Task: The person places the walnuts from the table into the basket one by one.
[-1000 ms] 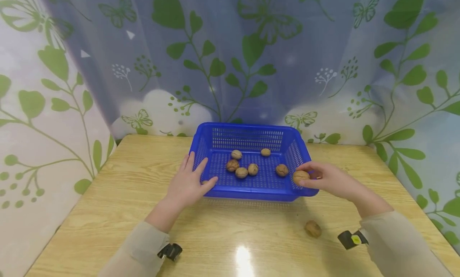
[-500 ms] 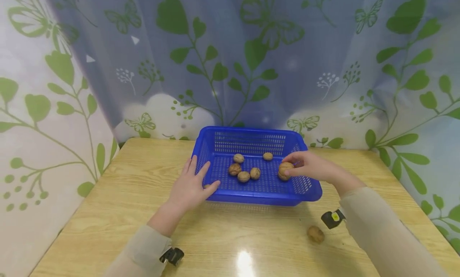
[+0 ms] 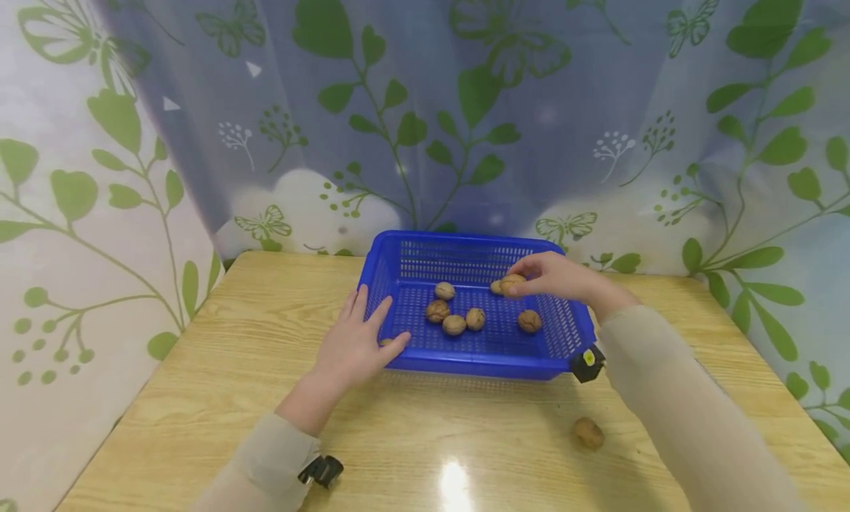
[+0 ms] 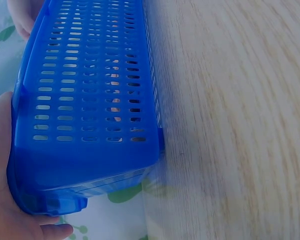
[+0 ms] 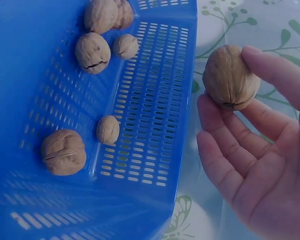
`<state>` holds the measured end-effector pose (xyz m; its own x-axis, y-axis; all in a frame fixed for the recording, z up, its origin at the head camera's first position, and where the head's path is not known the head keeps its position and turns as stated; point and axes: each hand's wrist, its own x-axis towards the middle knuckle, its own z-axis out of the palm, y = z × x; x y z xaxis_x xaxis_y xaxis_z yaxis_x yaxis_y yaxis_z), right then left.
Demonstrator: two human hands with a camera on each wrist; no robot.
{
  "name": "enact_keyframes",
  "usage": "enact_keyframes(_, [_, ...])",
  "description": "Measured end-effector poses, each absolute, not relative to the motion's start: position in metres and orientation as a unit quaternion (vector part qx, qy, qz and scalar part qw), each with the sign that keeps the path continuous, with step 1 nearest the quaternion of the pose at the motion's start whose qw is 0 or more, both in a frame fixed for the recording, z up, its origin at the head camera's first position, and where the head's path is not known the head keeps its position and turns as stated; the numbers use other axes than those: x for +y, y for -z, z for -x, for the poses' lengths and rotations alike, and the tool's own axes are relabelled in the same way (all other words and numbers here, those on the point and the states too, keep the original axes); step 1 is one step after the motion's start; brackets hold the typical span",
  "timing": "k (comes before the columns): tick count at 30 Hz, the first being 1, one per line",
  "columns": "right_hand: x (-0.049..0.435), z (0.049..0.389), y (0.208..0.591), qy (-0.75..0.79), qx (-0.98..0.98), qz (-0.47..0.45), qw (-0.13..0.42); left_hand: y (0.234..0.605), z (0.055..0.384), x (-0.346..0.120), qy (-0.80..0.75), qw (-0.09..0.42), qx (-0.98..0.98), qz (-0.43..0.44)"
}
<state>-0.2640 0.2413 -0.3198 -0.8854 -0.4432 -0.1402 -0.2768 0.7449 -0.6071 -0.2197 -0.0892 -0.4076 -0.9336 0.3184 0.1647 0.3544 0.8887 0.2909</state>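
Note:
A blue plastic basket [image 3: 465,363] with slotted walls stands on the wooden table. My left hand [image 3: 352,346] rests on its left rim with the fingers spread; the left wrist view shows that hand [image 4: 2,185] along the rim. Between thumb and fingertips my right hand [image 3: 554,276] pinches a walnut [image 5: 230,77], over the basket's back right part. Several walnuts lie on the basket floor, among them a dark walnut [image 3: 437,311] and a walnut [image 3: 529,321] at the right. Partly behind the held walnut is a small walnut [image 3: 495,287]. Near my left thumb, another walnut [image 3: 387,342] is mostly hidden.
One more walnut [image 3: 588,433] lies on the table [image 3: 412,438], in front of the basket's right end. A curtain [image 3: 425,143] printed with leaves and butterflies hangs behind the table and along its sides.
My right hand has carried the pinched walnut from the basket's right rim inward, then toward its back. The left hand has stayed on the left rim.

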Motion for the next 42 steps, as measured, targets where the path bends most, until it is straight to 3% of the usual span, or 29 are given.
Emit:
enact_keyframes(15, [0.229, 0.317, 0.338, 0.282, 0.927, 0.169, 0.181, 0.409, 0.220, -0.089, 0.155, 0.062, -0.970, 0.175])
enact_keyframes(42, [0.217, 0.336, 0.381, 0.359, 0.908, 0.159, 0.148, 0.410, 0.219, -0.089, 0.158, 0.081, -0.969, 0.173])
